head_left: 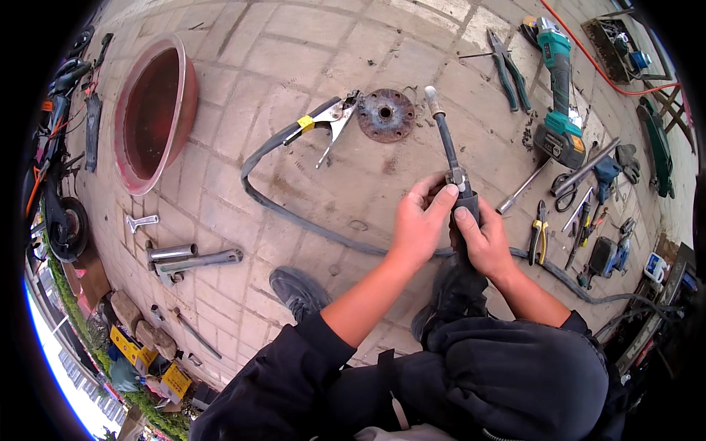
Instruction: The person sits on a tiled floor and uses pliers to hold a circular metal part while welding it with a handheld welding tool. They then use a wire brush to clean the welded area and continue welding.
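My left hand (425, 220) pinches a metal fitting (457, 178) on a dark rod-shaped tool (446, 140) with a pale rounded tip. Just below, my right hand (482, 239) is closed round the tool's wide black sleeve (468, 201). The tool points away from me, and its exact kind is unclear. Beyond my hands, a rusty round flange (385, 115) with a hole in its middle lies on the paving. Beside its left edge rests a silver ground clamp (337, 117), joined to a thick grey cable (294, 217) that runs behind my wrists.
A reddish basin (190, 110) stands at the left. Wrenches (195, 263) lie nearer me. To the right are large pliers (507, 70), a teal angle grinder (557, 66), yellow-black pliers (539, 233), a screwdriver (523, 187) and a cordless drill (607, 253). An orange hose (588, 59) crosses the far right.
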`<state>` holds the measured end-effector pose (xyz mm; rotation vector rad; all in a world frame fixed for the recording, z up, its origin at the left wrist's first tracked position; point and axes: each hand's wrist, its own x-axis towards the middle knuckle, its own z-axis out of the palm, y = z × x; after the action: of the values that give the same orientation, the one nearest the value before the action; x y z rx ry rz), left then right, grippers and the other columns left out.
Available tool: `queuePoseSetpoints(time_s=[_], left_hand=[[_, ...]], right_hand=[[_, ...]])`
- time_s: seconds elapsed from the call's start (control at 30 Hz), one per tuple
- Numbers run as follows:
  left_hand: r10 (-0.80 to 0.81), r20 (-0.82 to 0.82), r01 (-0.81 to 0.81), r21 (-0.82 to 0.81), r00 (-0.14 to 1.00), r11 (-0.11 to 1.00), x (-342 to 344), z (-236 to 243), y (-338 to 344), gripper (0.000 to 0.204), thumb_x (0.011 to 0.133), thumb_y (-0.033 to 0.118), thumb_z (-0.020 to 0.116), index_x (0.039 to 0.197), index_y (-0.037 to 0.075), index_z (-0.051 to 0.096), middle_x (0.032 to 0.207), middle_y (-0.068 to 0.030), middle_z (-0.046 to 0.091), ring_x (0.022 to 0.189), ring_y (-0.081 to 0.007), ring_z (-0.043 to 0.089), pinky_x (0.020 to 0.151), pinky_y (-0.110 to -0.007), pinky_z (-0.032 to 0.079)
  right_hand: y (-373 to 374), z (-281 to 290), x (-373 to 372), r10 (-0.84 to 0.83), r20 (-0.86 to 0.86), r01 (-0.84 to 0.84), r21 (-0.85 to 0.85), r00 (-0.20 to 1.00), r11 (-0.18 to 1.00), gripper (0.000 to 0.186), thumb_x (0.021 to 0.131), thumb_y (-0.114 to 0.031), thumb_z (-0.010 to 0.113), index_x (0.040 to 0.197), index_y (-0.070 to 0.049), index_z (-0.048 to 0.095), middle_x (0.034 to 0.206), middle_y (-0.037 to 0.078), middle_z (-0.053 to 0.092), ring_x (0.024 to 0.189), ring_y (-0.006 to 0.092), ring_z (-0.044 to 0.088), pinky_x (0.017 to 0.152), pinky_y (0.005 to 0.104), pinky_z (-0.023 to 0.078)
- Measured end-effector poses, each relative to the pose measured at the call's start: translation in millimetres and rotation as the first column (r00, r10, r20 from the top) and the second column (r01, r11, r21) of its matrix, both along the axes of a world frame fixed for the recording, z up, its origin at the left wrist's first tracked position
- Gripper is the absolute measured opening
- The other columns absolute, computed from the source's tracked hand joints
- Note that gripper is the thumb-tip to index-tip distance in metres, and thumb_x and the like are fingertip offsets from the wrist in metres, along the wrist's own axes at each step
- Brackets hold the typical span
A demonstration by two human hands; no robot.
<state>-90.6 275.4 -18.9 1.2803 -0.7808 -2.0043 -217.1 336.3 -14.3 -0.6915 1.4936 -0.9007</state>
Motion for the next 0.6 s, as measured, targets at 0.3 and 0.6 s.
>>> queuePoseSetpoints(time_s=[0.3,0.6], left_hand=[[0.057,0.110,-0.077,0.193,0.992,0.978,9.8,-20.2,-0.9,0.047,0.101,0.037,0.050,0.127,-0.001,0.058,0.119,-0.0115,0.064,0.097,-0.0166,0.060,0.085,-0.033,0.047],[0.043,0.231,-0.118,0.324,0.972,0.939,26.1,-38.4,-0.8,0.044,0.099,0.039,0.052,0.121,0.001,0.057,0.109,-0.0094,0.064,0.087,-0.0148,0.057,0.078,-0.032,0.046]], right_hand=[[-18.5,-18.6,-5.8,0.191,-0.429,-0.244,-0.070,0.883,0.967,0.043,0.094,-0.037,0.062,0.108,0.003,0.060,0.071,0.014,0.061,0.061,0.0190,0.062,0.058,0.0359,0.049],[-29.2,-36.4,-68.9,0.024,0.153,-0.067,0.284,0.988,0.956,0.045,0.097,-0.044,0.057,0.101,0.000,0.060,0.073,0.005,0.057,0.056,0.0128,0.056,0.052,0.0278,0.047]])
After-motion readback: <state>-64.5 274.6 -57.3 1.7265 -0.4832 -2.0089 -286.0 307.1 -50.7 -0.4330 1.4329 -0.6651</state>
